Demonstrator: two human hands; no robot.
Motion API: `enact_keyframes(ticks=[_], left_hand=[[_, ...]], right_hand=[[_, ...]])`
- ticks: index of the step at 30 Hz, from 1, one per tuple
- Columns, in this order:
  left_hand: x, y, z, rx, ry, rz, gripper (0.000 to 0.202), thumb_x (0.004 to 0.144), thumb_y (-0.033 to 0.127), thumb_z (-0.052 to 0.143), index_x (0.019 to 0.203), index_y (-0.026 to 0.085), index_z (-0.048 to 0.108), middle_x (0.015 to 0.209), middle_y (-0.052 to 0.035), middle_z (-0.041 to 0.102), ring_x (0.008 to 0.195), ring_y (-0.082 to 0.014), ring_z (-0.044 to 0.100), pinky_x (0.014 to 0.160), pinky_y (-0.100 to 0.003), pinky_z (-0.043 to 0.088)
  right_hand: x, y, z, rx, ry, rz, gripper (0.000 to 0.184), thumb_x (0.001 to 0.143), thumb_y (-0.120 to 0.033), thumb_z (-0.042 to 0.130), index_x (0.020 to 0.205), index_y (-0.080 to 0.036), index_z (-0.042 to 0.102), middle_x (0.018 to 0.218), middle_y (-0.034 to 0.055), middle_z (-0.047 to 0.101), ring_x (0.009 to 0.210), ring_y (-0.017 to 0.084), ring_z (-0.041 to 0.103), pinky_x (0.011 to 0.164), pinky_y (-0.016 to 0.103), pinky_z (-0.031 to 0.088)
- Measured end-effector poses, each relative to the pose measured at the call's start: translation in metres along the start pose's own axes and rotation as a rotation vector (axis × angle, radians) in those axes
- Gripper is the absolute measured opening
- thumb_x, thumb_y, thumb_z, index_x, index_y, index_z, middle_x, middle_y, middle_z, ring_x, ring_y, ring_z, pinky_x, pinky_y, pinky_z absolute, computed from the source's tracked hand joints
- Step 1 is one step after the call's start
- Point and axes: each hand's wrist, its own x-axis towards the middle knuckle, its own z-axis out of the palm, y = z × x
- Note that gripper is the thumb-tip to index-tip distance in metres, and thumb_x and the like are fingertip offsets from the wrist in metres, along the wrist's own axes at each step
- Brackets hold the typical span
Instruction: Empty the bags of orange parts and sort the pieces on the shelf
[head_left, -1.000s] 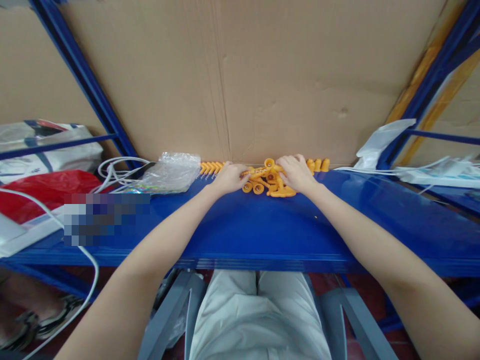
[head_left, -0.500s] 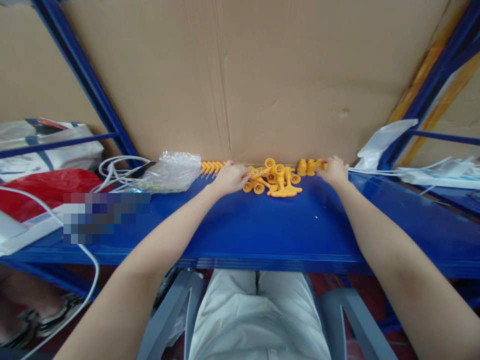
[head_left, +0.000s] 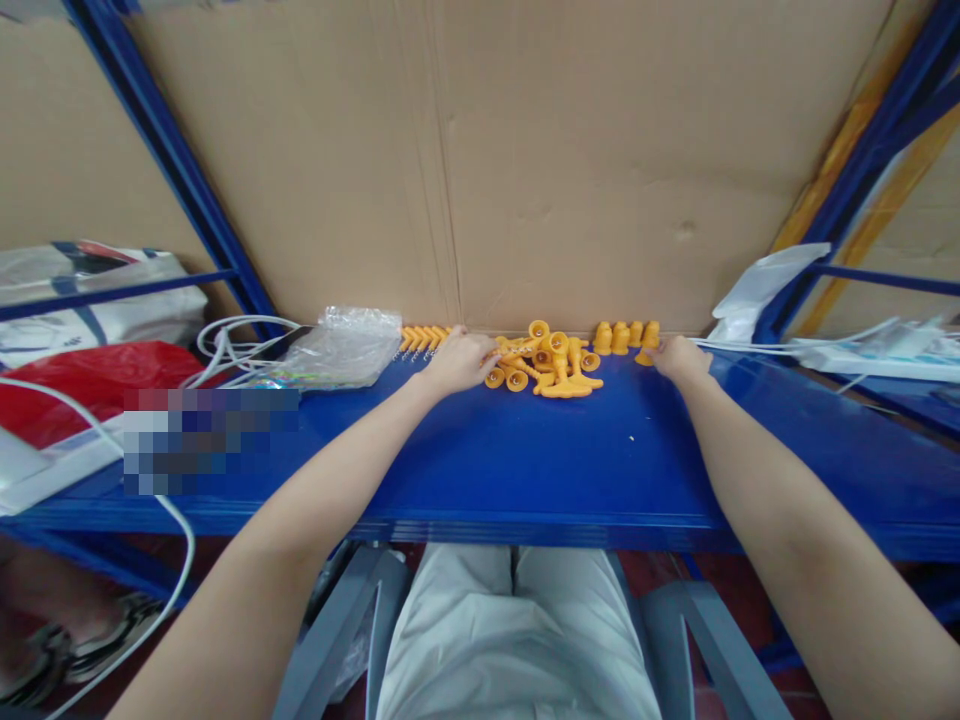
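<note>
Yellow plastic parts (head_left: 568,386) sat in a pile on the blue counter (head_left: 525,460).
The right hand's (head_left: 681,357) fingers pinched a yellow cup (head_left: 650,340) at the end of a short row. The left hand (head_left: 459,360) touched the pile; I couldn't tell if its fingers gripped. A clear bag (head_left: 345,345) lay leftward, and cardboard (head_left: 562,150) blocked the back.

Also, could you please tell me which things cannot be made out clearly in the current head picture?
All in the head view:
- Left hand: its exact hold; the back of the hand hides most fingers.
- Right hand: its exact hold; the hand itself covers most fingers.
- Yellow pile: the exact count; pieces overlap.
- Pixelated patch: what it shows; blurred out.
- Pale speck: what it is; too small.
</note>
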Motion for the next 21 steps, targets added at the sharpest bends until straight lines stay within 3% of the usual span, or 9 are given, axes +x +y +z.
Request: enact_keyframes(ticks=[4, 7, 10, 15, 21], left_hand=[[0.000, 0.000, -0.001, 0.018, -0.010, -0.002, 0.026, 0.096, 0.027, 0.047, 0.094, 0.017, 0.071, 0.098, -0.0118, 0.077, 0.100, -0.0274, 0.071, 0.092, -0.041, 0.041], [0.000, 0.001, -0.002, 0.026, -0.015, -0.003, 0.027, 0.096, 0.027, 0.046, 0.094, 0.016, 0.071, 0.098, -0.0122, 0.077, 0.099, -0.0277, 0.070, 0.091, -0.041, 0.042], [0.000, 0.001, -0.002, 0.030, -0.027, -0.016, 0.028, 0.097, 0.028, 0.046, 0.096, 0.016, 0.071, 0.099, -0.0135, 0.077, 0.102, -0.0286, 0.069, 0.092, -0.042, 0.042], [-0.001, -0.002, 0.001, 0.028, -0.016, -0.078, 0.030, 0.094, 0.019, 0.045, 0.108, 0.017, 0.072, 0.111, -0.0153, 0.075, 0.111, -0.0299, 0.066, 0.094, -0.044, 0.043], [-0.003, -0.009, 0.001, 0.051, -0.030, -0.157, 0.029, 0.092, 0.015, 0.047, 0.108, 0.017, 0.071, 0.114, -0.0149, 0.073, 0.114, -0.0296, 0.064, 0.094, -0.042, 0.043]], right_hand=[[0.013, 0.010, 0.011, 0.097, -0.040, 0.005, 0.023, 0.087, -0.038, 0.064, 0.094, -0.020, 0.077, 0.103, 0.0129, 0.076, 0.108, 0.034, 0.070, 0.091, 0.047, 0.054], [0.020, 0.016, 0.019, 0.264, -0.056, -0.031, 0.022, 0.088, -0.035, 0.064, 0.093, -0.019, 0.079, 0.094, 0.0086, 0.077, 0.097, 0.030, 0.072, 0.080, 0.037, 0.057], [0.022, 0.019, 0.022, 0.297, -0.067, -0.045, 0.029, 0.090, -0.034, 0.060, 0.107, -0.021, 0.079, 0.107, 0.0091, 0.077, 0.104, 0.032, 0.071, 0.088, 0.042, 0.056], [0.012, 0.014, 0.016, 0.060, -0.145, -0.060, 0.043, 0.092, -0.036, 0.055, 0.131, -0.027, 0.071, 0.142, 0.0118, 0.063, 0.133, 0.042, 0.055, 0.107, 0.062, 0.043], [0.012, 0.013, 0.019, 0.000, -0.217, -0.128, 0.052, 0.096, -0.039, 0.046, 0.145, -0.027, 0.060, 0.153, 0.0109, 0.053, 0.139, 0.037, 0.050, 0.113, 0.058, 0.040]])
